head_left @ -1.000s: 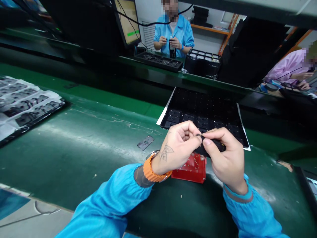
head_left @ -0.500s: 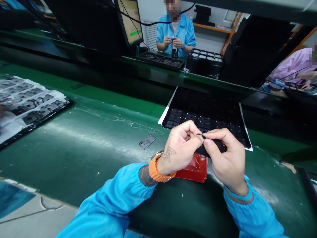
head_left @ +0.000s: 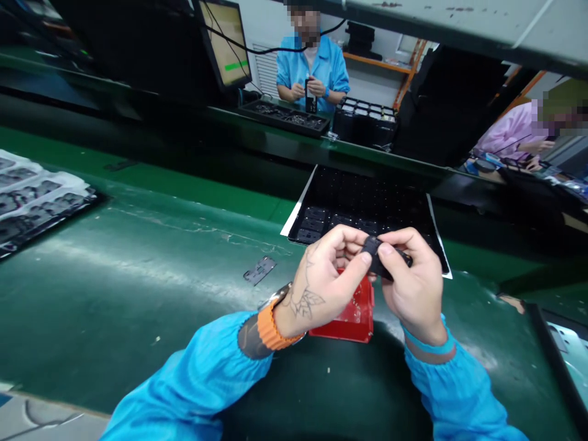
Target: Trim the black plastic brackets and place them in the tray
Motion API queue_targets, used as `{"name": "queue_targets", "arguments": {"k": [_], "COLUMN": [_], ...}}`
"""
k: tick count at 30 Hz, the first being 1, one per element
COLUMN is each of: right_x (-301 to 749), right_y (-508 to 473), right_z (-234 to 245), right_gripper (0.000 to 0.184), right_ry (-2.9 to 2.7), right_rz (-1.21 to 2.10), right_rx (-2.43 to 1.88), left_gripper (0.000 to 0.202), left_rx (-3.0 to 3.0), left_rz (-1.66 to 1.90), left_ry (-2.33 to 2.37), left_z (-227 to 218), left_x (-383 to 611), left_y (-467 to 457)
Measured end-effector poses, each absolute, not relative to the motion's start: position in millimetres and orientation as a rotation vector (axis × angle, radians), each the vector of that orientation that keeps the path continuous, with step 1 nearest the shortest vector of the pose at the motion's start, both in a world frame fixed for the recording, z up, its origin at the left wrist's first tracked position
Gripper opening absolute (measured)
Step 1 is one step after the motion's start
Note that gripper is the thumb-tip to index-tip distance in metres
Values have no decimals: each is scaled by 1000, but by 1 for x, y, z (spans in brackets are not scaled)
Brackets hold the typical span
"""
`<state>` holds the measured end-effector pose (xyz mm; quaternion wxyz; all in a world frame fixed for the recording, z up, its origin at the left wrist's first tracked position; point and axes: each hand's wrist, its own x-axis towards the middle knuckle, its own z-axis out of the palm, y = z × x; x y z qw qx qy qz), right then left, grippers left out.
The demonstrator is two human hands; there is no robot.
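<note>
Both my hands meet over the green belt (head_left: 138, 275) and pinch a small black part (head_left: 375, 260). My left hand (head_left: 321, 282), with a tattoo and an orange watch strap, grips the part's left end with closed fingers. My right hand (head_left: 411, 285) wraps around its right side, thumb on top. Just below the hands sits a small red box (head_left: 351, 315) with tiny pieces inside. Behind them lies a black tray (head_left: 367, 205) with rows of pockets, some holding black parts.
A small flat grey piece (head_left: 260, 269) lies loose on the belt to the left. Another tray of parts in clear film (head_left: 32, 202) sits far left. Across the line a person in blue (head_left: 312, 67) handles a dark item; a monitor (head_left: 225, 43) stands nearby. Another person in pink (head_left: 519, 131) sits right.
My hands have shifted slightly left and up with the black part, and my left fingers have turned over its end. The view has tilted a little.
</note>
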<state>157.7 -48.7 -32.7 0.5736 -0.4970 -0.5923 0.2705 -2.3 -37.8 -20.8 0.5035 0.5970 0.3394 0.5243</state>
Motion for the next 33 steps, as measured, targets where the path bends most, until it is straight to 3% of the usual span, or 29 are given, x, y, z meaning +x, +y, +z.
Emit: {"name": "queue_targets", "arguments": {"k": [7,17,23,33], "right_x": [171,173,176,166], "right_y": [-50,-47,-40,-34], "right_z": [-7,-5,-10,-19], "right_gripper": [8,14,16,12], "right_ry": [-1629,-1711,-1809,-1641], "right_rz": [823,1033,978,795], "right_rx": [-1230,-1353,-1394,-1354], "left_gripper": [14,18,24,17], "left_rx": [2075,2454,2579,2388], "left_rz": [1346,1231,1054,1120], "left_ry": [997,917,955,1010], "left_z": [-15,-17,-22,-18], "left_x": [-16,-18,-19,-16], "left_y": [-29,-34,-35,-32]}}
